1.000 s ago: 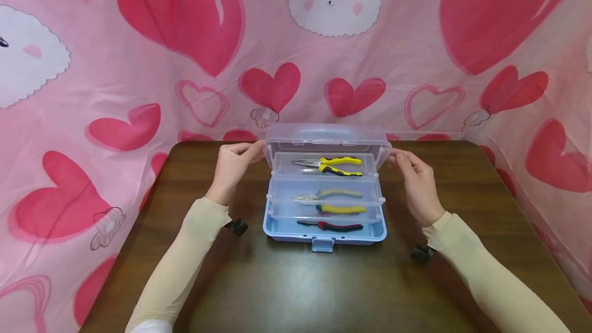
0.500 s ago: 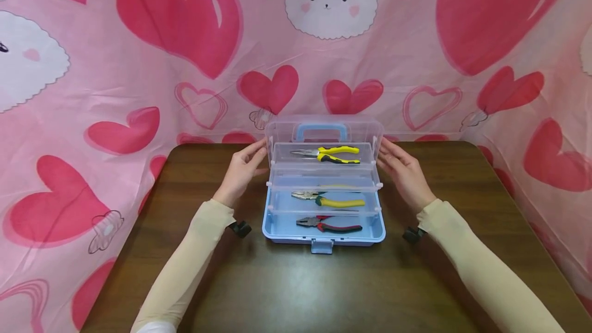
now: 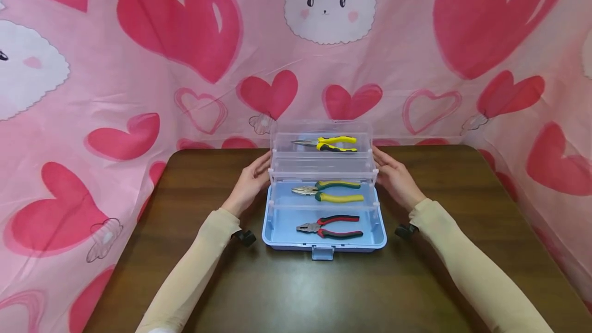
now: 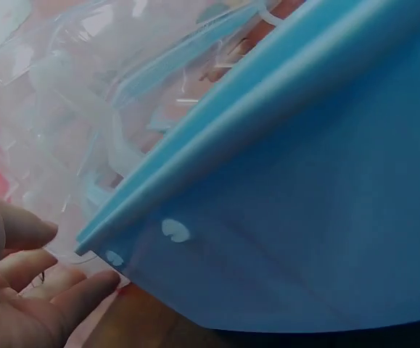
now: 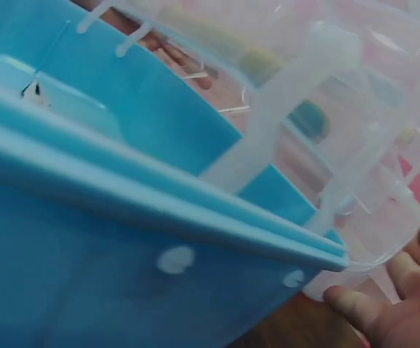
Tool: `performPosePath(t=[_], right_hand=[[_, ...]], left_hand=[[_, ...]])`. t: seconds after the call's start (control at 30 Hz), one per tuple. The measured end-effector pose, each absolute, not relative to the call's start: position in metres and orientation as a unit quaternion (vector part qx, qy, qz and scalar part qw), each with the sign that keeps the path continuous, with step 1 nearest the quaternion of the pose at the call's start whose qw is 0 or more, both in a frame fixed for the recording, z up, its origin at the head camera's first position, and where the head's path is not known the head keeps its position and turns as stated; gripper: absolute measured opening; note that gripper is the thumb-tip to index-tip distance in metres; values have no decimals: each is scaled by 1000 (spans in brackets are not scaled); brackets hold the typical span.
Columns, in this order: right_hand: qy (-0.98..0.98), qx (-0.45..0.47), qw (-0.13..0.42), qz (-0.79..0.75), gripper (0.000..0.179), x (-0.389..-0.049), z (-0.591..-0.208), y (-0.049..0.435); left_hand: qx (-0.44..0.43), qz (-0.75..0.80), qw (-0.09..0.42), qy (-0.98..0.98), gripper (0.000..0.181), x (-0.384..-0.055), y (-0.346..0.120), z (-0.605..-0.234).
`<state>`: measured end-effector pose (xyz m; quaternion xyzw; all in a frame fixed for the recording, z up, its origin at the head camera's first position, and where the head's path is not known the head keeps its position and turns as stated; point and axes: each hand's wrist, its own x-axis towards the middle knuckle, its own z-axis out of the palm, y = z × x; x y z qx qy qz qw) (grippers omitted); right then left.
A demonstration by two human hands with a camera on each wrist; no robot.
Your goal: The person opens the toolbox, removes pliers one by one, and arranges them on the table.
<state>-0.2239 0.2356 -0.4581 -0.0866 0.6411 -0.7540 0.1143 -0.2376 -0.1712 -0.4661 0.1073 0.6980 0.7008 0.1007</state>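
Observation:
A blue toolbox [image 3: 326, 244] stands on the table with its clear lid [image 3: 296, 126] swung back and its clear trays [image 3: 324, 166] fanned out in steps. Long-nose pliers with yellow and black handles [image 3: 337, 147] lie in the top tray. Green and yellow pliers [image 3: 339, 198] show below, and red and black pliers [image 3: 339, 234] lie in the blue base. My left hand [image 3: 252, 184] is at the toolbox's rear left corner, fingers extended against the lid's side. My right hand [image 3: 398, 181] mirrors it at the rear right, its fingertips partly hidden behind the clear plastic.
The toolbox's latch [image 3: 322, 253] hangs down at the front. Brown table [image 3: 296, 297] surface surrounds the box. A pink cloth [image 3: 208, 117] with hearts hangs close behind the table and at both sides.
The lid has tipped further back and down, and the trays have spread backward, exposing the lower pliers more. Both hands have moved inward along with the lid.

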Motion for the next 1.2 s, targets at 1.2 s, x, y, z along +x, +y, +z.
performPosePath(t=[1.2], right_hand=[[653,-64,204,-726,61,-243,-476,240]], left_hand=[[37,649,141,747,61,-230,-170,-479]])
